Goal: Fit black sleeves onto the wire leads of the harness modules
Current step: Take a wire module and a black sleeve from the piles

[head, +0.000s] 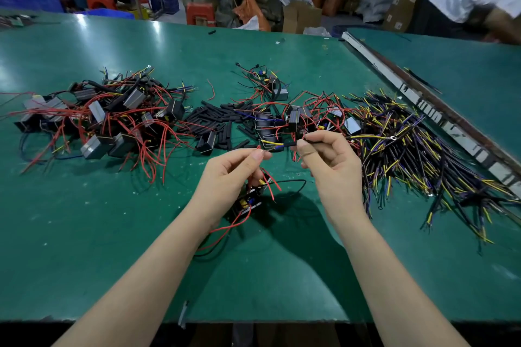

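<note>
black sleeve (289, 144) pinched in right hand (328, 158).

Both hands raised, fingers pinched

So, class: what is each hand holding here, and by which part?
The left hand pinches a wire lead near its tip, its module hanging below. The right hand pinches a black sleeve at its right end.
</note>
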Available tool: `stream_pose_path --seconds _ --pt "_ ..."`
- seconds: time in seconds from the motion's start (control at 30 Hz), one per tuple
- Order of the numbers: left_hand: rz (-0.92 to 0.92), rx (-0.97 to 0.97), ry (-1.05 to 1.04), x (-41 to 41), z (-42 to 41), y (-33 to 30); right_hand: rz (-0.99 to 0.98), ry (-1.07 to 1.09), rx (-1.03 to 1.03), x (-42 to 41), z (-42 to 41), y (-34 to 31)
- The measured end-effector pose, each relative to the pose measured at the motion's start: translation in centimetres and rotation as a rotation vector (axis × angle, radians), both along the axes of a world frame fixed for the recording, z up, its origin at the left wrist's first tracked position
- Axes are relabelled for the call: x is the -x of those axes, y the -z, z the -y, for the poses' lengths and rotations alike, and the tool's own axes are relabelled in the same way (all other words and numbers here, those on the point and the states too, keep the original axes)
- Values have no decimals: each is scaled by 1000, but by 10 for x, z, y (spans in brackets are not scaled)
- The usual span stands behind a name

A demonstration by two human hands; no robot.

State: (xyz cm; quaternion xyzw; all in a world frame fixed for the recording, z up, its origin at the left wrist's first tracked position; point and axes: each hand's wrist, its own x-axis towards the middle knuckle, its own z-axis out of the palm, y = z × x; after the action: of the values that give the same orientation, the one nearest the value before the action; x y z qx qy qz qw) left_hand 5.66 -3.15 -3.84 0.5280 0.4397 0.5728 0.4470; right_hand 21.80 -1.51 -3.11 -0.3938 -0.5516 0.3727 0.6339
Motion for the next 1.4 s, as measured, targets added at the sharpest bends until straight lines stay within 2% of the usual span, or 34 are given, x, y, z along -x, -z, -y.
stream_pose_path --seconds 0.13,0.23,0.3,0.37,0.43,0.53,0.67,0.8,1.13,1.4 --pt "42 7 -67 3 -3 2 -35 -77 -37 4 4 -3" --pt "93 13 -118 5 -6 3 -4 -234 -17 2 6 -4" --pt "120 30 -139 7 -8 4 193 -327 18 1 6 -1" --pt "133 39 -135 7 -7 4 426 -311 24 1 4 2" --pt "96 24 -124 7 -5 3 502 -251 55 1 2 5" --pt "-58 -38 -93 3 0 1 425 -204 129 4 1 6" --pt "-245 -83 -36 -2 5 3 83 -213 302 7 -2 2" --pt "-233 -62 57 -2 6 1 -89 -286 386 8 -2 0" --pt "-32 1 45 0 2 -1 -87 -389 212 7 2 -2" --pt "-55 -52 75 2 5 -4 -27 -434 127 7 4 1"
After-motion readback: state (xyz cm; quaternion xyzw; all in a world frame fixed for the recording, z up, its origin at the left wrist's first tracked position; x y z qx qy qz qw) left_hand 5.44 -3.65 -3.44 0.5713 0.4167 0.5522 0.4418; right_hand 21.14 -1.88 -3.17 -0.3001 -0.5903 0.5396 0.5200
